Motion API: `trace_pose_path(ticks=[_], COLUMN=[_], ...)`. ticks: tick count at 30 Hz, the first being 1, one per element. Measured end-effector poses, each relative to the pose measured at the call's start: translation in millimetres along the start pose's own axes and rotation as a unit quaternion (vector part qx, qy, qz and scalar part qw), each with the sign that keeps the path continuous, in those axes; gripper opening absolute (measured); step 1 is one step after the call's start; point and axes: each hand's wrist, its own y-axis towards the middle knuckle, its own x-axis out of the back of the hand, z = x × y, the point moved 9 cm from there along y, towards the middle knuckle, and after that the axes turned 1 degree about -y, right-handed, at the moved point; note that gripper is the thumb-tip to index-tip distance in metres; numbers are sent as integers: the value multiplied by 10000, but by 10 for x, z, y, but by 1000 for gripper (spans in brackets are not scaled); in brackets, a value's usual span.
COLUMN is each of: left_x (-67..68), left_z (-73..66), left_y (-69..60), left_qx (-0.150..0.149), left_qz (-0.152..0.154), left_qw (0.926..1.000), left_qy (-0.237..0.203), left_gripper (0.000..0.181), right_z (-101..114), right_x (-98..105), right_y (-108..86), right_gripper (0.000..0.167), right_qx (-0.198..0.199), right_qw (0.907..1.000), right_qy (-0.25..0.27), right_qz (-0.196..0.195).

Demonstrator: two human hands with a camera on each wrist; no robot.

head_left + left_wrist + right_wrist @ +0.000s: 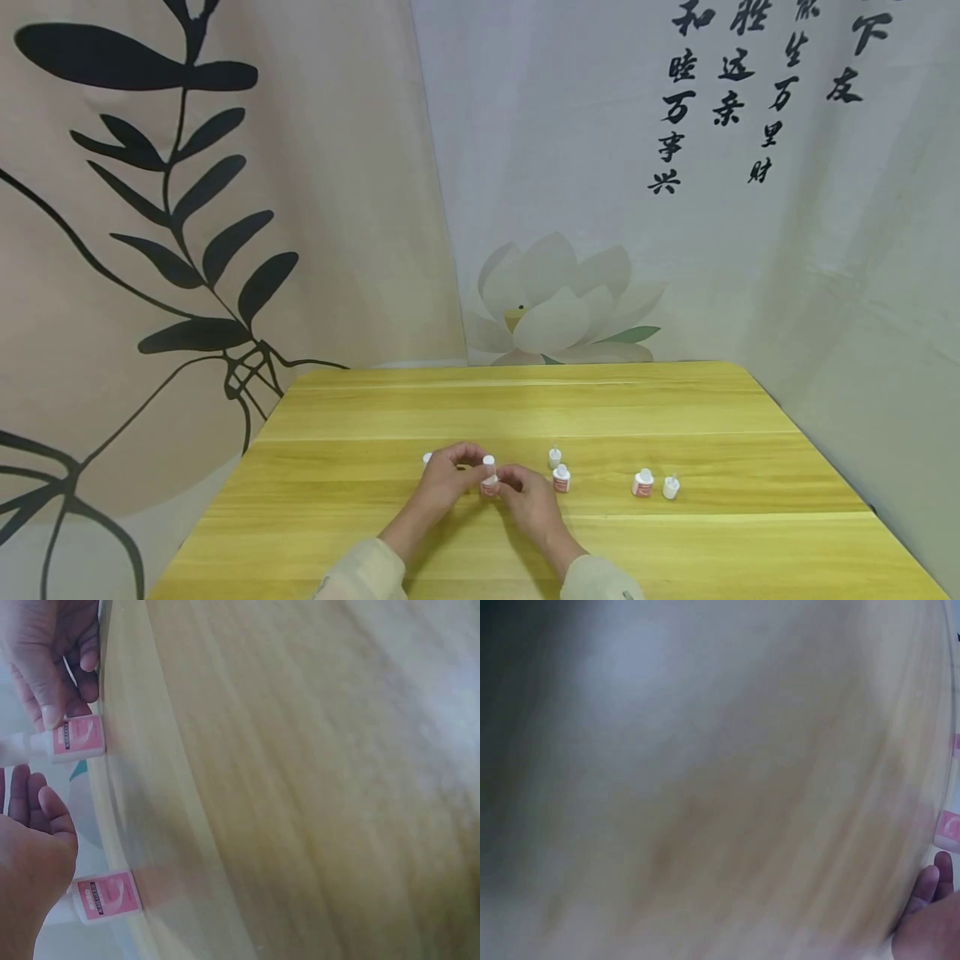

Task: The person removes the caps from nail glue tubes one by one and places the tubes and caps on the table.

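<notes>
Between both hands a small white bottle with a pink label (489,488) stands upright on the table, its white top piece (489,462) above. My left hand (444,479) holds that top with thumb and forefinger; in the left wrist view my left hand (34,859) has its other fingers loosely bent. My right hand (532,504) pinches the bottle's side, seen also as the right hand (49,656) and the bottle (77,739) in the left wrist view. The right wrist view shows only part of my right hand (930,922) beside the bottle's pink label (951,826).
Another labelled bottle (111,896) stands left, mostly behind my left hand in the head view. To the right are a bottle (561,478) with a white piece (555,457) behind it, and farther right a bottle (642,483) beside a white piece (671,487). Wooden table (720,550); printed curtain behind.
</notes>
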Motion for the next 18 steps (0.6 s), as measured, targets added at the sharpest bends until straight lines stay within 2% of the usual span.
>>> trace_pose_path(ticks=[9, 18], left_x=[41, 71], left_z=[-76, -89], left_y=[-4, 13], left_qx=[-43, -34], left_qz=[-260, -336], left_qw=[9996, 9994], left_qy=[81, 65], left_gripper=[23, 23], right_z=[-21, -4], right_x=[-15, -15], right_y=[12, 0], right_gripper=[10, 11], right_qx=[-108, -99], right_qw=[9998, 9998], right_qy=[109, 129], right_qz=[80, 110])
